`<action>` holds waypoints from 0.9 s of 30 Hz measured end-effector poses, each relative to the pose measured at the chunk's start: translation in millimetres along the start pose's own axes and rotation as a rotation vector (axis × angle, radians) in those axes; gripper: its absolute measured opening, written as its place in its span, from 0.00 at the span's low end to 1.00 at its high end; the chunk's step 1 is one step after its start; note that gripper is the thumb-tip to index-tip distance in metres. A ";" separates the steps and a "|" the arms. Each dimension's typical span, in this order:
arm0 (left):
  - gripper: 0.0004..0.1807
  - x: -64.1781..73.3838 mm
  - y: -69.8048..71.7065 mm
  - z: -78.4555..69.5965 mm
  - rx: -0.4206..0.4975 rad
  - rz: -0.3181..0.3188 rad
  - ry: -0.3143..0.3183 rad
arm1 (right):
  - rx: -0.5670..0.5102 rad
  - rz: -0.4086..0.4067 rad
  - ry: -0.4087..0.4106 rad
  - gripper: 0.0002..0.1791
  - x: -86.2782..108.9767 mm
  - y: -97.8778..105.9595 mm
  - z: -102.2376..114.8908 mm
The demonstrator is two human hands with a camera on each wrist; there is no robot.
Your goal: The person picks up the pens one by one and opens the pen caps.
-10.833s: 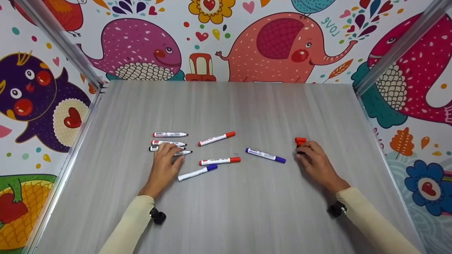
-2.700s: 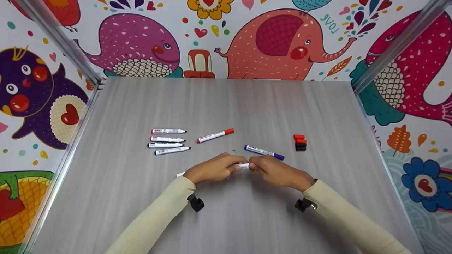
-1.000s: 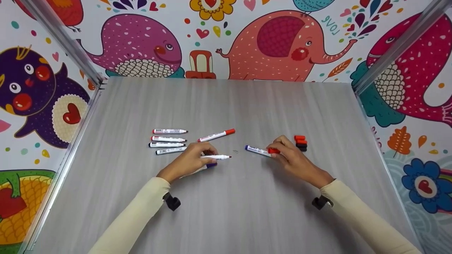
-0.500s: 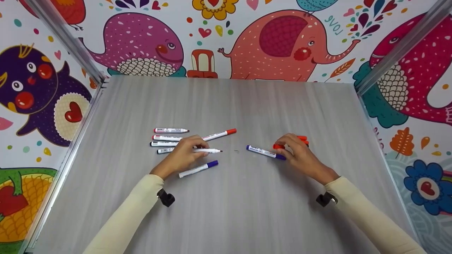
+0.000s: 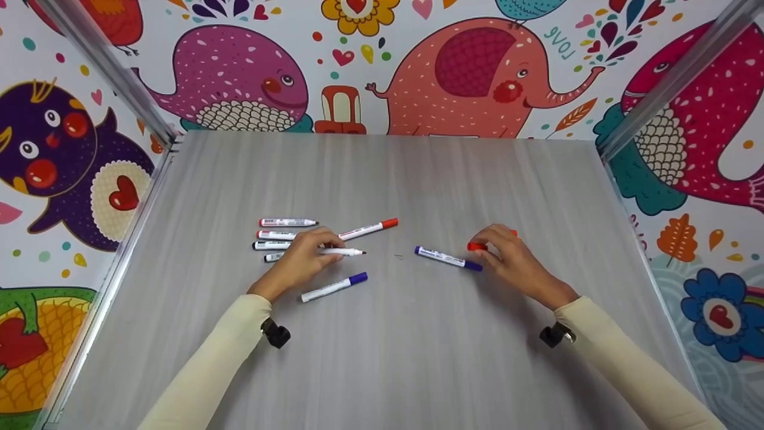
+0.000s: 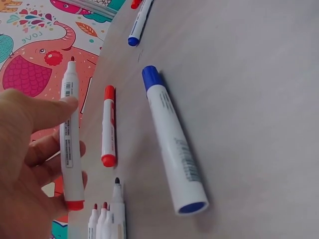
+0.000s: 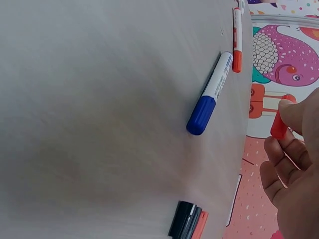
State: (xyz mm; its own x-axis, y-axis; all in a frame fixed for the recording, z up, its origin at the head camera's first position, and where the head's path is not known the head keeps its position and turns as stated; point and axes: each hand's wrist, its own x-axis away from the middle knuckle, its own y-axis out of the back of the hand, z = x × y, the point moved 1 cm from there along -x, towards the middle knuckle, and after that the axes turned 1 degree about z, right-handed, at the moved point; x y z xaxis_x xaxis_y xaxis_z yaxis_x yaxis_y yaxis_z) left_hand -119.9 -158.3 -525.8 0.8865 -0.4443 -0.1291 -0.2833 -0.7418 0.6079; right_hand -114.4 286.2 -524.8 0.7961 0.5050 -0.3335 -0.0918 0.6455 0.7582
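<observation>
My left hand [image 5: 298, 260] grips an uncapped red marker [image 6: 72, 144], its tip pointing right, above a row of uncapped markers [image 5: 289, 223] lying at the left. In my right hand [image 5: 513, 254] a red cap [image 7: 280, 122] is pinched between thumb and fingers. That hand hovers near the loose caps at the right; black caps [image 7: 183, 219] and a red one show in the right wrist view, mostly hidden in the head view. A capped blue marker [image 5: 444, 258] lies just left of the right hand. Another capped blue marker [image 5: 331, 288] lies below the left hand.
A capped red marker [image 5: 376, 228] lies behind the left hand, its near end partly covered. Small dark marks [image 5: 399, 257] show on the grey wood-look table [image 5: 388, 358]. Printed cartoon walls [image 5: 465, 77] and metal frame edges border the tabletop.
The red marker was first held by both hands; its cap has come off. The left hand has moved left with the marker, the right hand right with the cap. Earlier, both lay elsewhere.
</observation>
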 end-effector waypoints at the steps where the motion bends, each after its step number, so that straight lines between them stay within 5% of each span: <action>1: 0.07 -0.1 0.7 1.2 -0.005 -0.003 -0.007 | 0.004 -0.004 0.001 0.16 0.4 0.2 -1.4; 27: 0.10 -3.3 18.9 17.5 -0.097 -0.015 0.008 | 0.018 -0.011 -0.133 0.15 6.9 16.1 -24.6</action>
State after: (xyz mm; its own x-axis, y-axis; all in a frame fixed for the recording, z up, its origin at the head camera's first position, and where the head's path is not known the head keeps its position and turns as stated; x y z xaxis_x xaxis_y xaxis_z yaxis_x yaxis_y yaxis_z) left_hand -134.6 -179.6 -527.6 0.8936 -0.4288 -0.1329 -0.2330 -0.6960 0.6792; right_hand -125.0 314.2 -528.7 0.8695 0.4166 -0.2653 -0.0731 0.6398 0.7651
